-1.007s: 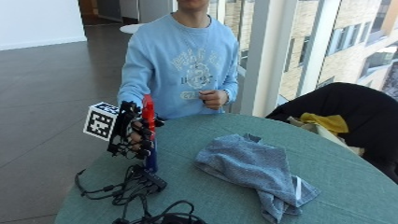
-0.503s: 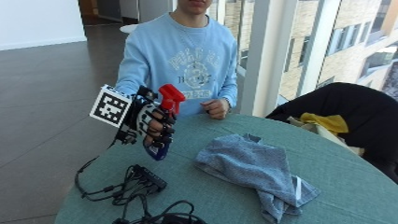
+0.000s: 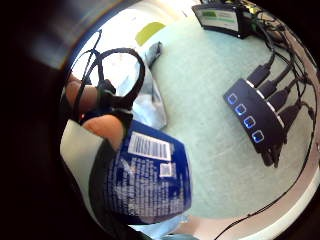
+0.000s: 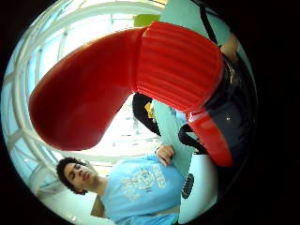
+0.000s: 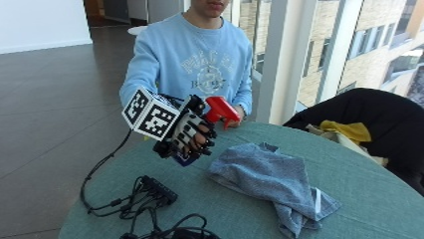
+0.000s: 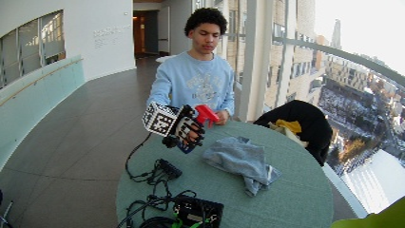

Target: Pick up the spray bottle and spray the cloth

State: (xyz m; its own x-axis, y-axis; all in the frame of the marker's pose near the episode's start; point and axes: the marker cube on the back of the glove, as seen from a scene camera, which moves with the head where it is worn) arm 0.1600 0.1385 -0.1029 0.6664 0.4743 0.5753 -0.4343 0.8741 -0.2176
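While you sit behind the round table (image 5: 371,199), your gloved right hand (image 5: 189,135) is raised off it, fingers (image 5: 199,133) curled round the bottle (image 5: 211,117) and gripping it in the air. Left of and below that grip, a hub (image 5: 159,187) lies on the table. The thumb-side palm view shows the bottle's red spray head (image 4: 140,79) close to your palm, filling most of that view. From the outside, the red head sticks out above your fingers, and the nozzle end points away from your chest, toward the side where the cloth lies. The blue body shows just below your fingers. In the little-finger-side view, the blue label with its barcode (image 3: 149,146) sits right against the palm, with the table beneath it, and the hub (image 3: 255,125) shows four small blue lights. Whether a finger is on the trigger cannot be told.

Right of the grip and lower, the cloth (image 5: 271,181) lies crumpled on the table, apart from the bottle and not touched by either hand. Your bare left hand (image 5: 237,117) rests at the table's edge behind the bottle, near your chest. Further right, past the cloth, a black chair (image 5: 371,117) stands beside the table with a yellow item (image 5: 344,130) lying on it.
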